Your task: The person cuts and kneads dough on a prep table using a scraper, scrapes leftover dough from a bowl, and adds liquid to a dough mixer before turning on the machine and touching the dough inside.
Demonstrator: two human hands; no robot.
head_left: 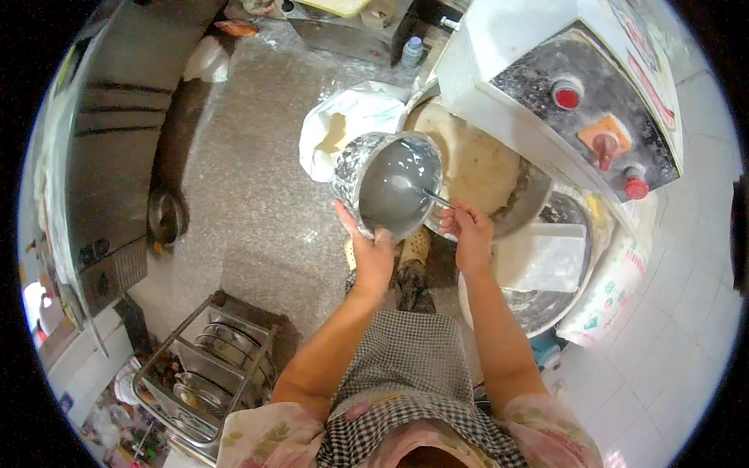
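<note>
My left hand (pixel 368 248) grips the lower rim and side of a metal pot (pixel 349 168), which is tilted and has whitish smears on its outside. Greyish liquid (pixel 388 195) lies inside it. My right hand (pixel 468 228) is closed round the handle of a metal spoon (pixel 438 200), whose bowl end rests in the liquid. Just right of the pot is a large mixer bowl (pixel 533 204) with pale dough or batter (pixel 476 160) in it. The pot's edge overlaps the bowl's near left side in view.
A white machine with a control panel (pixel 538 74) stands over the bowl. An open white sack (pixel 374 105) is beyond the pot. At right are a round tub holding a white scoop-like piece (pixel 550 253) and a printed bag (pixel 605 300). A metal rack (pixel 187 343) stands lower left.
</note>
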